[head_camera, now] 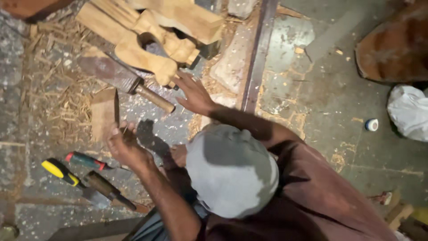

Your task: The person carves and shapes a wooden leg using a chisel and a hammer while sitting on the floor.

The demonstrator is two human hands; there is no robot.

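Neither of my own hands shows. Below me crouches a person in a grey cap point(232, 169) and a brown shirt. One of that person's hands point(194, 93) is spread open, fingertips at a pale carved wooden piece point(154, 53). The other hand point(127, 145) is closed, with something thin between the fingers, beside a small wood block point(104, 111). A broad-bladed tool with a wooden handle point(127, 82) lies between the two hands.
Hand tools lie on the floor at lower left: a yellow-handled one point(60, 172), a red-and-green-handled one point(84, 159), a wooden-handled chisel point(104, 187). Wood chips point(58, 89) cover the left. A metal rail point(258, 53) runs up the middle. At right sit a white bag point(408, 111) and a small pot point(371, 124).
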